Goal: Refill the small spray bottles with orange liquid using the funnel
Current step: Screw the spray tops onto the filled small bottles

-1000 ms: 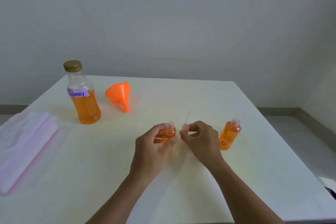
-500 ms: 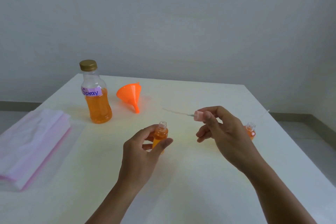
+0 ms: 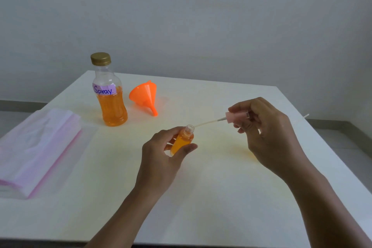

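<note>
Since half a second ago, the right hand (image 3: 267, 133) has swung the pink spray head (image 3: 234, 117) so that its thin dip tube (image 3: 207, 122) now points toward the open neck of the small spray bottle (image 3: 182, 140), the tube's tip just at the rim. That hand pinches the spray head between thumb and fingers, raised above the bench (image 3: 201, 197). The left hand (image 3: 161, 153) grips the small bottle around its body, tilted slightly to the right and filled most of the way with orange liquid. Behind the hands, the orange funnel (image 3: 146, 95) lies on its side with the spout toward the person, just beside the big bottle (image 3: 109, 94) labelled "Spray", which stands upright, capped in gold and about half full of orange liquid. At the left edge of the bench lies a pack of pink tissues (image 3: 34, 147). A second thin tube (image 3: 305, 116) shows past the right hand.
</note>
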